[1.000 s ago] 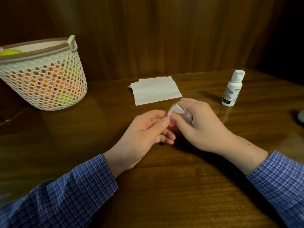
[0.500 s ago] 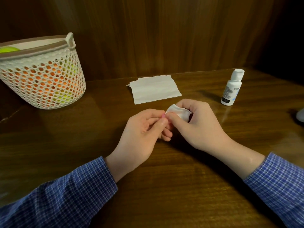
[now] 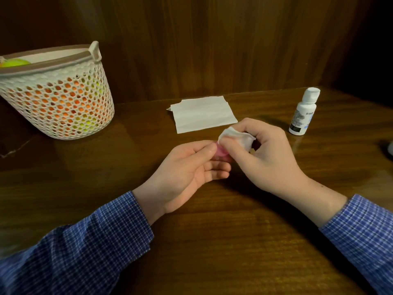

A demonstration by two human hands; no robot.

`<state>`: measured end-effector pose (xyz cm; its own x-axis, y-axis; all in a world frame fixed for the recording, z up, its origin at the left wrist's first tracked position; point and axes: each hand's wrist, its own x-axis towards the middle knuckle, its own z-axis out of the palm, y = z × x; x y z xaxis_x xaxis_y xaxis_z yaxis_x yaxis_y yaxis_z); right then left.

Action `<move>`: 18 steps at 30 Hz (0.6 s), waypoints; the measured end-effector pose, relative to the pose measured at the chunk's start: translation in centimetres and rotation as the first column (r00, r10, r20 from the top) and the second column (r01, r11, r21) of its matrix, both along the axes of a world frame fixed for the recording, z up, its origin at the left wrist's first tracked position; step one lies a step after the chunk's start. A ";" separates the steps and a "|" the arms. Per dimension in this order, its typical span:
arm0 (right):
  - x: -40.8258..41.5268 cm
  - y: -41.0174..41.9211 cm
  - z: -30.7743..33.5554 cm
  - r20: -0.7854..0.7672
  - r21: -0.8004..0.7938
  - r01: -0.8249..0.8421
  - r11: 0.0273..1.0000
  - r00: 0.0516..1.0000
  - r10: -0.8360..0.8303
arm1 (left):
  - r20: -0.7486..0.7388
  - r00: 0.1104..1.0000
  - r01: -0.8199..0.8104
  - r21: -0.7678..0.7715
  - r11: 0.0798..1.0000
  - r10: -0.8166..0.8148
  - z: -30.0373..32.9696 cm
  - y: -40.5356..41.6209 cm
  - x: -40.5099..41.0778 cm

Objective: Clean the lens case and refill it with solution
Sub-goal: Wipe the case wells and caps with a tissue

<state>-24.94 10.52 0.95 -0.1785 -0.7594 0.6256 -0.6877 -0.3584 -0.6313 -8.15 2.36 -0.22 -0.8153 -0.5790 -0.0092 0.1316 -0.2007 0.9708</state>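
A: From the head view, what do we see in the middle?

B: We see the left hand pinching a small pink case between thumb and curled fingers, low over the table. Most of the case is hidden, so we cannot tell whether it is open.

A: And the other hand?

B: The right hand has its fingers curled tight round a crumpled white wipe. The wipe's near edge touches the top of the case, right where the 2 hands meet.

A: Where is the solution?

B: We find 1 white bottle standing upright with its cap on, beyond and to the right of the right hand, apart from it.

A: Anything else on the table?

B: A flat white tissue lies just beyond the hands. Far left stands a white mesh basket, with orange and yellow-green things showing through its holes. We also see blue checked sleeves on both arms, and a pale object cut off at the right edge that we cannot make out.
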 end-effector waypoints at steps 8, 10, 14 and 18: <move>-0.4 0.1 0.1 -0.065 -0.009 -0.065 0.998 0.996 0.064 | -0.057 0.998 -0.032 0.030 0.999 0.034 -0.3 -0.2 -0.1; -0.5 0.0 0.2 -0.035 0.082 -0.091 0.992 0.995 0.095 | -0.029 0.996 -0.091 -0.022 0.996 0.090 -0.5 -0.2 0.0; -1.3 0.1 1.0 0.040 0.269 -0.185 0.945 0.983 0.181 | 0.015 0.978 -0.204 -0.129 0.970 0.208 -0.7 0.0 0.1; -2.2 0.1 2.1 0.086 0.387 -0.293 0.874 0.955 0.282 | 0.048 0.971 -0.218 -0.210 0.953 0.233 -0.5 0.3 0.1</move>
